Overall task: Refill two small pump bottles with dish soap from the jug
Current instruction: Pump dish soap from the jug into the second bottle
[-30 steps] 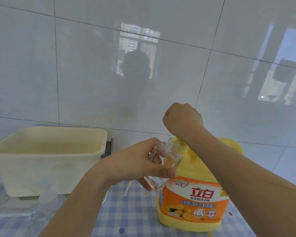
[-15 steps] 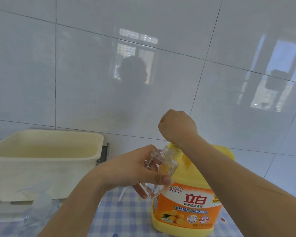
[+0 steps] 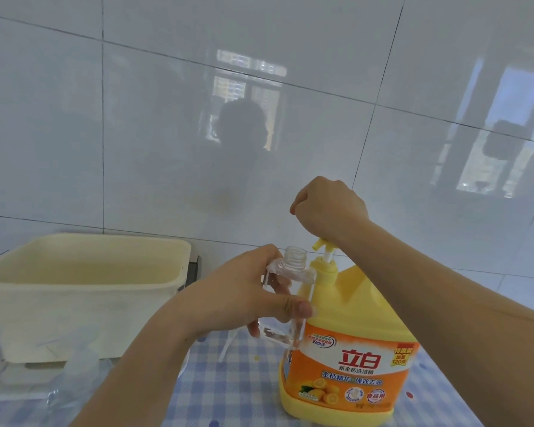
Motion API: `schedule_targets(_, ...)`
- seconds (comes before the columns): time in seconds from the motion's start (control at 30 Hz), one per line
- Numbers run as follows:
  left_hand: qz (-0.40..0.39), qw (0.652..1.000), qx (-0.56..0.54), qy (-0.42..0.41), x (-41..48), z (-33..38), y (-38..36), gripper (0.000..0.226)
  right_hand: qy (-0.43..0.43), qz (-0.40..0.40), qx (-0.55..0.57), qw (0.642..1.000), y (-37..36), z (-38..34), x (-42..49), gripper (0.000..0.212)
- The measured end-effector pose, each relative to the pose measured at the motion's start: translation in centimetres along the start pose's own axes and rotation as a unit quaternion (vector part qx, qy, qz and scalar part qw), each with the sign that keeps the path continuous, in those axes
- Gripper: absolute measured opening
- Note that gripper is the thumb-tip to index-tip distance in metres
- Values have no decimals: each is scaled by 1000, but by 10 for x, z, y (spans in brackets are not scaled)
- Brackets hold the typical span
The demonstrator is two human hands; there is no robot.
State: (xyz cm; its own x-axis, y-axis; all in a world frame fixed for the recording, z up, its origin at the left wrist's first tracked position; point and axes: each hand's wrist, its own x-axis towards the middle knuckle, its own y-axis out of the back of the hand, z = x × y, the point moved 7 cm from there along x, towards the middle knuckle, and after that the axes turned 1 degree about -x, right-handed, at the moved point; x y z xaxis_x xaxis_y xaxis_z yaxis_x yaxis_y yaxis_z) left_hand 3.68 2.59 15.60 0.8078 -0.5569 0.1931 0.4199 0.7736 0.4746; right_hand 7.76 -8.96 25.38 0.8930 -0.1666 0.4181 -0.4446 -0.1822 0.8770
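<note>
- The left hand (image 3: 244, 300) grips the bottle (image 3: 292, 271), which is near upright with its mouth (image 3: 295, 251) open, just left of the jug (image 3: 352, 349).
- The right hand (image 3: 329, 208) is clenched, its heel on the pump (image 3: 328, 257).
- The spout (image 3: 316, 245) points left. Its tip is just right of the mouth, not over it, so the bottle probably must shift right.

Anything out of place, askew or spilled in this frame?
No spill shows. One thing: the small bottle in the left hand is tilted, and its open mouth sits left of the pump nozzle of the jug, not under it. A press by the right hand might miss.
</note>
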Motion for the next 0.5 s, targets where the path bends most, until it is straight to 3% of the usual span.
schedule_targets(0.33, 31, 998, 48, -16, -1, 5, 5, 51, -7, 22, 34, 999, 1, 0, -4, 40)
schedule_targets(0.5, 44, 998, 48, -2, -1, 3, 6, 43, -9, 41, 122, 992, 9, 3, -9, 41)
